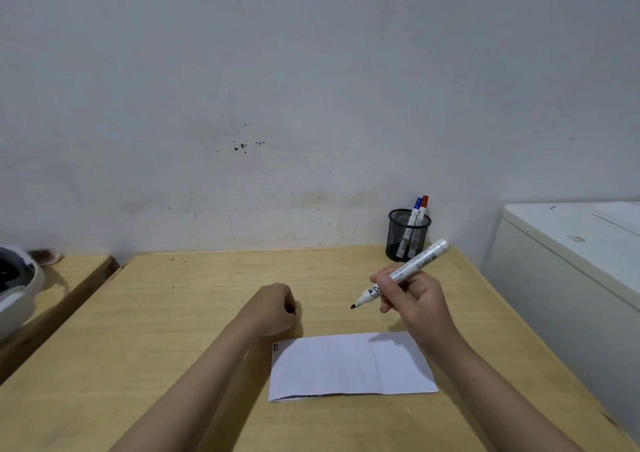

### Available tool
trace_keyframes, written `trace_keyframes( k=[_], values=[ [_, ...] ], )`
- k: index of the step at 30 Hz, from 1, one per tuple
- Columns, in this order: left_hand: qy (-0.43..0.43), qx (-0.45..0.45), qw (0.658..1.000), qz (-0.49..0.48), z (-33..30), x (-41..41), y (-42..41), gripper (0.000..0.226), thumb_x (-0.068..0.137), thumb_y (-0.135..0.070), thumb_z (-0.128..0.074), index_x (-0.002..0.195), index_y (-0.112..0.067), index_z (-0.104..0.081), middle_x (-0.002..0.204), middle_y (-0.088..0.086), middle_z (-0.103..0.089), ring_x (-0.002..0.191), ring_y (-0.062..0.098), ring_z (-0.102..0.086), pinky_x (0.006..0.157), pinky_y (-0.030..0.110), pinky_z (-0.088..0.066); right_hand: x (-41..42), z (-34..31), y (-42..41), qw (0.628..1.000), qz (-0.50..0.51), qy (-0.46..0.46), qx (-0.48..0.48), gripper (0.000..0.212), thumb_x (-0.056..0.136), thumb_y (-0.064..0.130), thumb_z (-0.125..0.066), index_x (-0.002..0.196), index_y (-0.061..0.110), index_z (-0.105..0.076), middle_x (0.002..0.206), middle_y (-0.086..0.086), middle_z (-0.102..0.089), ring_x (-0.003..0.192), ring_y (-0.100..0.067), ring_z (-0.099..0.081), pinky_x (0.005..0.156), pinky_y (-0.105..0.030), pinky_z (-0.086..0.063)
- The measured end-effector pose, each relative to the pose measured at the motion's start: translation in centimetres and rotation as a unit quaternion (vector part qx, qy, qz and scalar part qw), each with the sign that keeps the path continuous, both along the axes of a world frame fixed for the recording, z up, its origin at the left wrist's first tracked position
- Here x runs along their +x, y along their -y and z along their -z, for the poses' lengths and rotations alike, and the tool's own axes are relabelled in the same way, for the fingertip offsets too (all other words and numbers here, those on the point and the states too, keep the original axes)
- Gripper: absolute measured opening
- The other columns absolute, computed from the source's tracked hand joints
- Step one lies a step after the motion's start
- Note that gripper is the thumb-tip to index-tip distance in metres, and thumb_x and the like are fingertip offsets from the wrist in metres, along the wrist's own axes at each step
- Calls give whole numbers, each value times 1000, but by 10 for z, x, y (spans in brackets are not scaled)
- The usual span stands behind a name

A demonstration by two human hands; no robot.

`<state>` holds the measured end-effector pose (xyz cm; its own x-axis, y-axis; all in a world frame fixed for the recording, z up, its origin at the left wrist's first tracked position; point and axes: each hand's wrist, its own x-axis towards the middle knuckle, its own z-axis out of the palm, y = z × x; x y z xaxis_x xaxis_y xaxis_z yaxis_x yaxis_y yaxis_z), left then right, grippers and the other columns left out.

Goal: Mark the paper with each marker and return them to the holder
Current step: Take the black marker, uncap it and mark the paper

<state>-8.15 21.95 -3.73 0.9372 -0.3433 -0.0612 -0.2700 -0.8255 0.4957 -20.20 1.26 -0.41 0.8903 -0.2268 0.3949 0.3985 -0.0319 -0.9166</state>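
Observation:
A folded white paper (349,365) lies on the wooden table (180,313) in front of me. My right hand (412,296) grips an uncapped white marker (401,273) with a black tip, held in the air beyond the paper's far edge, tip pointing left and down. My left hand (272,309) is closed into a fist just beyond the paper's far left corner; something small and dark shows at its fingers, likely the cap. A black mesh holder (407,235) stands at the table's back right with a blue-capped marker (415,211) and a red-capped marker (423,207) in it.
A white cabinet or appliance (568,261) stands close to the table's right edge. A second wooden surface (59,278) at the left carries a white and black device (14,285). A grey wall rises right behind the table.

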Motion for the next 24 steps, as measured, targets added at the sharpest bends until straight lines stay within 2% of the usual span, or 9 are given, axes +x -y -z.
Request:
trace_keyframes(
  k=[3, 5, 9, 13, 17, 21, 24],
  values=[
    [-28, -47, 999, -4, 4, -2, -8, 24, 77, -19, -62, 101, -17, -57, 89, -2, -62, 84, 17, -61, 74, 31, -51, 1, 6, -7, 1000, -13, -10, 20, 11, 82, 3, -67, 73, 8, -68, 57, 2, -64, 50, -12, -51, 52, -22, -46],
    [-44, -82, 996, -8, 3, -5, -18, 27, 79, -24, -64, 104, -19, -56, 89, -3, -64, 82, 15, -62, 70, 27, -50, 3, 9, -15, 999, -28, -23, 27, 12, 77, 7, -71, 67, 13, -69, 56, 2, -64, 47, -13, -50, 49, -22, -45],
    [-39, -116, 993, 5, 3, -24, -49, 20, 77, -25, -69, 95, -21, -62, 92, -5, -67, 81, 11, -64, 72, 26, -54, 8, 18, -38, 997, -37, -53, 41, 18, 78, 6, -72, 68, 2, -57, 48, 2, -59, 41, -14, -49, 43, -27, -44],
    [-47, -163, 985, 10, 15, -53, -67, 30, 63, -31, -80, 89, -25, -65, 81, -6, -63, 64, 3, -56, 61, 14, -48, 18, 24, -69, 988, -62, -131, 49, 14, 82, 12, -68, 71, 10, -60, 53, -7, -61, 41, -17, -52, 41, -26, -44],
    [21, -138, 989, 38, 28, -54, -69, 42, 53, -47, -79, 87, -30, -63, 94, -10, -58, 86, 6, -55, 74, 21, -46, 30, 37, -91, 980, -70, -189, 6, 15, 78, 22, -73, 72, 11, -64, 58, -7, -65, 44, -18, -55, 42, -28, -46],
    [34, -183, 981, 46, 36, -53, -71, 40, 50, -49, -80, 82, -31, -65, 90, -3, -58, 79, 13, -55, 71, 32, -47, 33, 53, -95, 975, -43, -215, -28, 17, 77, 21, -72, 66, 12, -63, 55, -4, -65, 46, -18, -54, 43, -27, -45],
    [34, -202, 978, 52, 39, -53, -72, 36, 51, -48, -81, 81, -34, -68, 92, -3, -58, 87, 17, -58, 79, 41, -51, 32, 58, -96, 973, -34, -223, -54, 20, 77, 19, -71, 61, 14, -60, 58, -7, -65, 52, -17, -57, 42, -25, -44]
  ],
)
